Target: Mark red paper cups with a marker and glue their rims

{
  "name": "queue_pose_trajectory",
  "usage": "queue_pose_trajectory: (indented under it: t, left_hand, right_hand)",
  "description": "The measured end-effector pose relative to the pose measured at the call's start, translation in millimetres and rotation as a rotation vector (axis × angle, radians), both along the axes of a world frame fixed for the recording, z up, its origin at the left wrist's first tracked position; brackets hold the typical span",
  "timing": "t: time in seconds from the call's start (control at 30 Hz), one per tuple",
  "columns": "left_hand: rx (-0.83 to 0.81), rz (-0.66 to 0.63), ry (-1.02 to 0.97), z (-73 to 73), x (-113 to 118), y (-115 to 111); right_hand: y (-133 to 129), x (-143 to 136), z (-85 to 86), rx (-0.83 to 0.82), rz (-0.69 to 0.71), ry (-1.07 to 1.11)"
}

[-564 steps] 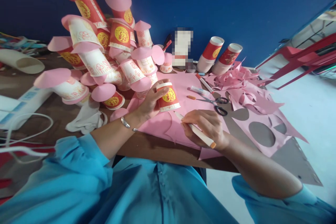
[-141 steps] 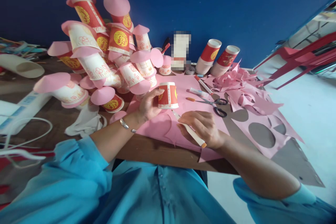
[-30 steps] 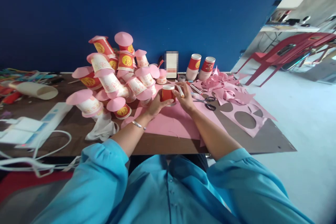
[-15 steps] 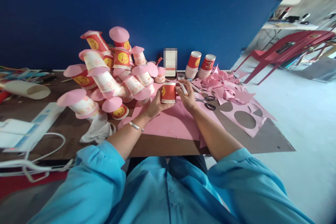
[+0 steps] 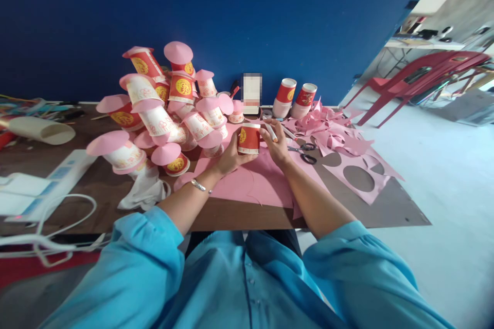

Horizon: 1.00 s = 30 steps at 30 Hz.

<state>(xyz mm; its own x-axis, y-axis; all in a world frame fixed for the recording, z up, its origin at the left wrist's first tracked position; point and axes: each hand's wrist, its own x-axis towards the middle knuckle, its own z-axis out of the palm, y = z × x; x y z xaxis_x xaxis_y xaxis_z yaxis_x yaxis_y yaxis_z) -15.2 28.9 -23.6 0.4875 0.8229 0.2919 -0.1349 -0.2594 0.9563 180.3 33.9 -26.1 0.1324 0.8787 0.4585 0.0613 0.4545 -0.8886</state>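
A red paper cup (image 5: 250, 139) with a yellow emblem is held above the pink paper sheet (image 5: 254, 180). My left hand (image 5: 230, 157) is wrapped around its left side and base. Between the fingers of my right hand (image 5: 278, 146) is a slim white tube with an orange end (image 5: 271, 132), slanting beside the cup. The right fingertips reach the cup's right edge; whether they press on it, I cannot tell. Black-handled scissors (image 5: 306, 153) lie to the right of that hand.
Several paper cups with pink paper cones (image 5: 154, 118) are piled at the left. Stacked cups (image 5: 286, 93), a phone (image 5: 251, 95) and pink scraps (image 5: 328, 126) are at the back and right. White cables (image 5: 42, 239) and a power strip (image 5: 57, 182) lie at the left.
The view has shifted slightly. Both hands keep nearly the same pose around the red paper cup, and the white tube stays in my right hand.
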Motion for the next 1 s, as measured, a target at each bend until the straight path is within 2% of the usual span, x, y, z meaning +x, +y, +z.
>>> queue_pose_trajectory:
  t: [0.27,0.47,1.0]
  left_hand:
    - [-0.019,0.011,0.047,5.0,-0.1,-2.7]
    - [0.04,0.071,0.003,5.2,2.8,-5.1]
    - [0.054,0.136,-0.001,6.4,3.6,-7.0]
  right_hand:
    - [-0.1,0.0,-0.3,0.019,0.001,-0.07]
    - [-3.9,-3.3,4.8,0.074,-0.018,-0.104]
    - [-6.0,-6.9,3.5,0.07,-0.048,-0.062]
